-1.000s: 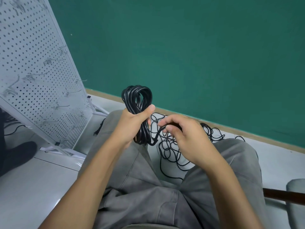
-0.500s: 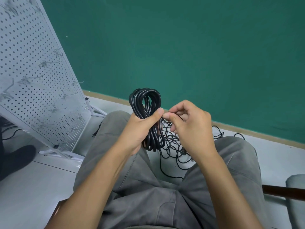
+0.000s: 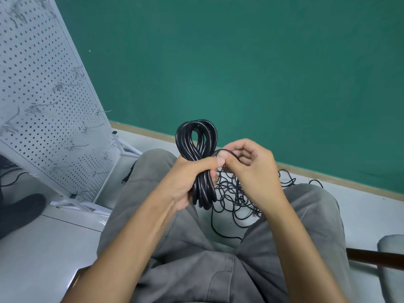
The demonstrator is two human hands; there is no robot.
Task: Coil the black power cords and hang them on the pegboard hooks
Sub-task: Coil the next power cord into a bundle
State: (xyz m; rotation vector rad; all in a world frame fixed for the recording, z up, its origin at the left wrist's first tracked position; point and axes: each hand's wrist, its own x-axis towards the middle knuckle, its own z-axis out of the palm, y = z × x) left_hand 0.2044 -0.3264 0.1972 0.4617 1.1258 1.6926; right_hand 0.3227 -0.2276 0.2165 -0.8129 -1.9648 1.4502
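Note:
A coiled black power cord point(image 3: 197, 141) stands upright in my left hand point(image 3: 188, 178), which grips it round the middle, thumb across the strands. My right hand point(image 3: 251, 167) pinches the cord's loose end point(image 3: 220, 151) right beside my left thumb, holding it against the bundle. A tangle of loose black cords point(image 3: 231, 193) lies on the floor between my knees, partly hidden by both hands. The white pegboard point(image 3: 43, 101) leans at the left with several bare metal hooks point(image 3: 65, 86) on it.
I sit with grey trousers point(image 3: 196, 270) over a pale floor point(image 3: 32, 248). A green wall point(image 3: 240, 62) fills the background. A dark shoe point(image 3: 17, 213) sits at the left edge, a dark wooden bar point(image 3: 376, 259) and grey cushion point(image 3: 391, 250) at the right.
My right hand has lifted the loose end up and over toward the top of my left thumb. The coil has risen slightly in the left hand.

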